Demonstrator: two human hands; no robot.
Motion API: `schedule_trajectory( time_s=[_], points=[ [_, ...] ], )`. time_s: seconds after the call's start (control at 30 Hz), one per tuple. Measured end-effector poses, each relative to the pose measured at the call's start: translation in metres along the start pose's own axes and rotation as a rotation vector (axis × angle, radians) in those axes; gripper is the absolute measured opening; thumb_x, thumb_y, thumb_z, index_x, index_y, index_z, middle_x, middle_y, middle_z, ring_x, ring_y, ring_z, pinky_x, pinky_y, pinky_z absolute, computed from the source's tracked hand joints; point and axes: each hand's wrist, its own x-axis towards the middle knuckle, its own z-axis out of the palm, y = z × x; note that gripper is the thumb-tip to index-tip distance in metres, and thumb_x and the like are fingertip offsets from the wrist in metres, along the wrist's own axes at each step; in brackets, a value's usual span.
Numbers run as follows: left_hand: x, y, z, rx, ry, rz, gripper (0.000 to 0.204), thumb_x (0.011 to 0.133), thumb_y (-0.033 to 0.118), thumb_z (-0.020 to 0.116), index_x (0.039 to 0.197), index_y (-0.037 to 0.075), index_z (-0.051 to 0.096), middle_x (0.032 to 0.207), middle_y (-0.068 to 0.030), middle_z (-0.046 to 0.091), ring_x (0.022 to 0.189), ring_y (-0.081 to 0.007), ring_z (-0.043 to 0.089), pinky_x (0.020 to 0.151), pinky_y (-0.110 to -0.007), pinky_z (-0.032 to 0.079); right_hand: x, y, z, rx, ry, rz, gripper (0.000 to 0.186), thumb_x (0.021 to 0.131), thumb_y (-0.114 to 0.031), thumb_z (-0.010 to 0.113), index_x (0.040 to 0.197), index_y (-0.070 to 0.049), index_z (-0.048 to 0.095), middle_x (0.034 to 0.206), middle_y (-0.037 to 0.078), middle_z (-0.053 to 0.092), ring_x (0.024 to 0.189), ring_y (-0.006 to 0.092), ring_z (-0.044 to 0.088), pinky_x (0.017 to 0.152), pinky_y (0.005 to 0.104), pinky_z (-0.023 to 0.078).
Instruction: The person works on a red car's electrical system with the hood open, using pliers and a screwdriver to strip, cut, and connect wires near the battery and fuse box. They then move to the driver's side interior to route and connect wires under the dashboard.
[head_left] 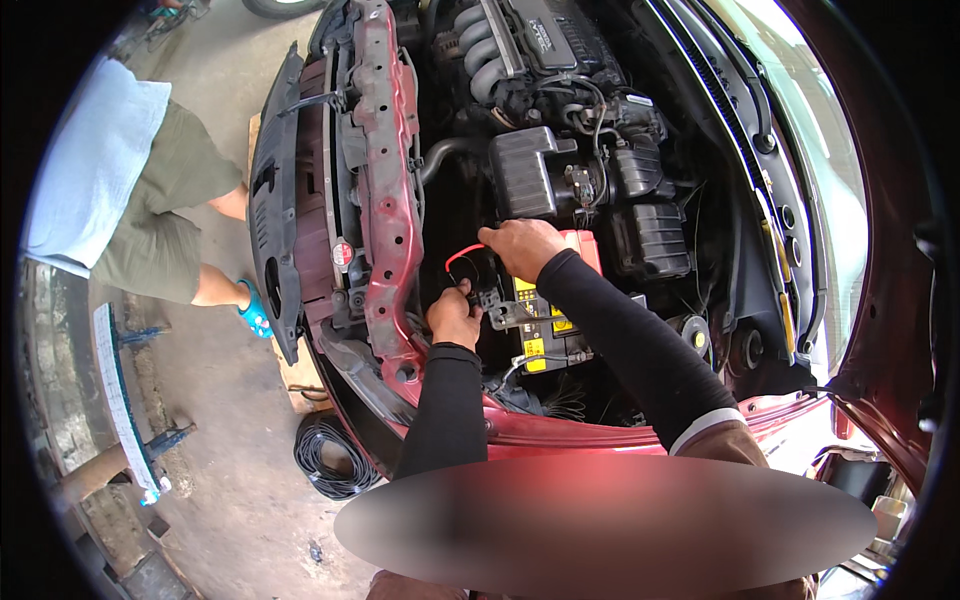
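Observation:
I lean over the open engine bay of a dark red car, with both arms in black sleeves. My right hand [524,247] is closed, its fingertips pinching one end of a thin, curved red wire [462,252]. It is just above the car battery [545,325], which has yellow labels and an orange-red top. To the left of the battery, my left hand [456,316] is closed, its fingers pressed together by a dark part below the wire; what they hold is hidden. A grey metal bracket [512,316] crosses the battery close to my left fingers.
Beyond my hands are a black air box [522,172] and the engine cover [545,35]. The red front crossmember [388,200] runs along the left. A person in olive shorts [160,210] stands on the floor at left, near a coil of black cable [335,457].

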Motion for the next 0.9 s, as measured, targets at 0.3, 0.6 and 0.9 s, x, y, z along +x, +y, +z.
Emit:
schedule_trajectory(
  time_s=[0.3,0.6,0.9],
  points=[
    [0.024,0.003,-0.031,0.058,-0.139,-0.165,0.01,0.094,0.006,0.073,0.103,0.003,0.07,0.112,-0.0093,0.065,0.091,-0.0207,0.059,0.074,-0.036,0.055,0.005,0.02,0.012,0.108,-0.106,0.051,0.031,0.088,-0.014,0.065,0.117,-0.008,0.072,0.101,0.019,0.076,0.096,0.0392,0.074,0.086,0.0487,0.059],
    [0.055,-0.03,-0.018,-0.018,-0.12,-0.127,0.013,0.101,0.021,0.06,0.101,0.011,0.068,0.096,-0.0044,0.071,0.083,-0.0212,0.067,0.073,-0.038,0.056,-0.016,0.016,0.019,0.121,-0.007,0.008,0.053,0.091,-0.025,0.064,0.142,-0.011,0.06,0.127,0.013,0.07,0.12,0.0336,0.064,0.103,0.0488,0.05],
    [0.059,-0.036,-0.021,0.385,-0.005,0.195,0.022,0.095,0.019,0.06,0.106,0.0,0.064,0.096,-0.012,0.072,0.084,-0.0286,0.071,0.061,-0.043,0.055,-0.018,0.015,0.015,0.206,-0.018,0.062,0.057,0.09,-0.029,0.068,0.144,-0.012,0.059,0.133,0.013,0.068,0.125,0.0347,0.062,0.105,0.0477,0.049]
  ],
)
